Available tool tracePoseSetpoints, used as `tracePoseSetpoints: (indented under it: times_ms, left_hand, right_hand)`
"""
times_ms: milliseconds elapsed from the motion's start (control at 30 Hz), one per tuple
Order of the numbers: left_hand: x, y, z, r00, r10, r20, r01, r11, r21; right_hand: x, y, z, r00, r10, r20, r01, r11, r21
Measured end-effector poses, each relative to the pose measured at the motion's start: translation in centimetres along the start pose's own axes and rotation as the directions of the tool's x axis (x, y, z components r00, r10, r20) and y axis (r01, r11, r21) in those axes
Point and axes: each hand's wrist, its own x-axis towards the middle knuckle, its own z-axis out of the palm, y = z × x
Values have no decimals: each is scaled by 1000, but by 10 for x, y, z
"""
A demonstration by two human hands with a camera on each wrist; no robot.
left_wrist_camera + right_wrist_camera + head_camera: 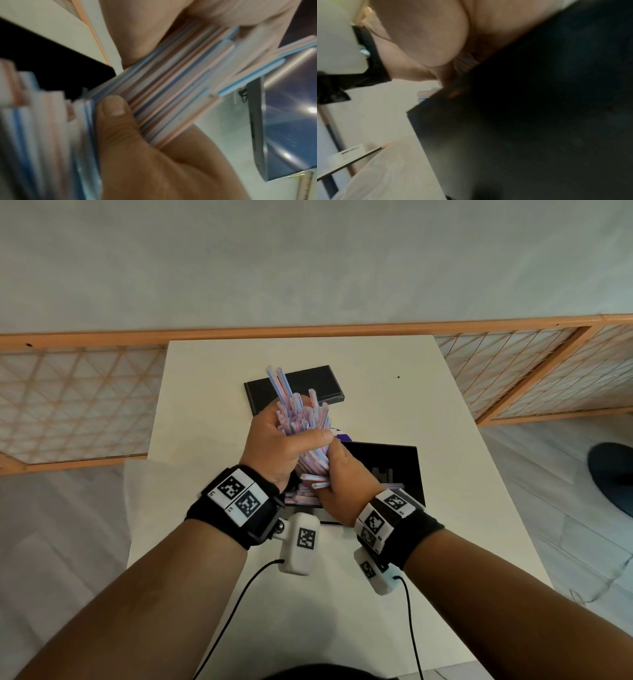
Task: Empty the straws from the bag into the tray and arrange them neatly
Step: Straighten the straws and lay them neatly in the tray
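A thick bundle of pink, blue and white striped straws [305, 419] stands nearly upright over the black tray [407, 470]. My left hand [274, 446] grips the bundle's upper part, thumb across the front. My right hand [346, 477] grips its lower end just above the tray. A few straws [301, 499] lie flat in the tray's near left corner. In the left wrist view my thumb [116, 108] presses on the straws [171, 88], with the glossy tray [283, 121] beyond. The right wrist view shows my palm [428, 33], a bit of the straws [465, 62] and the tray [539, 121].
A second flat black piece [318, 381], like a lid, lies farther back on the white table [445, 405]. A purple and white scrap [343, 436] shows between it and the tray. A wooden lattice screen [513, 371] stands behind the table.
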Motion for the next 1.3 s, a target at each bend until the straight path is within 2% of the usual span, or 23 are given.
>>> tracePoseSetpoints:
  times_ms: [67, 133, 267, 367, 433, 533, 667, 833, 967, 1067, 1200, 1300]
  left_hand:
    - [-2, 5, -3, 998, 46, 47, -44, 998, -47]
    - [-5, 5, -11, 995, 62, 77, -54, 993, -102]
    - [-14, -12, -29, 1000, 15, 20, -14, 997, -78]
    - [-18, -23, -41, 998, -43, -50, 35, 988, -152]
    - [-18, -23, -46, 994, -84, -75, 66, 973, -222]
    - [-17, -20, -37, 995, -72, -64, 60, 981, -183]
    - [-21, -15, -15, 991, -96, -95, 78, 981, -179]
    - [-20, -10, -21, 987, -92, -128, 64, 975, -214]
    - [-20, -11, -36, 966, -21, -258, -2, 996, -89]
    - [-20, -12, -42, 947, -59, -315, 24, 993, -114]
    - [-27, -22, -32, 917, -171, -359, 123, 981, -153]
    - [-31, -28, -21, 928, -145, -344, 114, 987, -110]
  right_hand:
    - [-4, -4, -1, 996, -42, -73, 41, 999, -25]
    - [-7, -9, -3, 993, -56, -103, 42, 990, -132]
    - [-11, -13, -2, 1000, 15, -17, -20, 934, -357]
    - [-13, -7, 7, 999, 33, -6, -34, 968, -247]
    - [-11, -3, 9, 994, 98, -41, -103, 983, -152]
    - [-4, -6, 4, 983, 165, -85, -169, 984, -51]
    - [-1, -15, 10, 997, 75, -30, -76, 997, -24]
    - [-7, -27, 14, 994, -14, -107, 3, 995, -104]
    - [-16, -23, 5, 999, 11, -46, -13, 999, -41]
    - [-24, 5, -17, 997, 77, -4, -77, 995, -67]
    - [-21, 33, -28, 971, 131, 198, -56, 936, -348]
    - [-18, 31, -22, 961, 155, 227, -42, 899, -436]
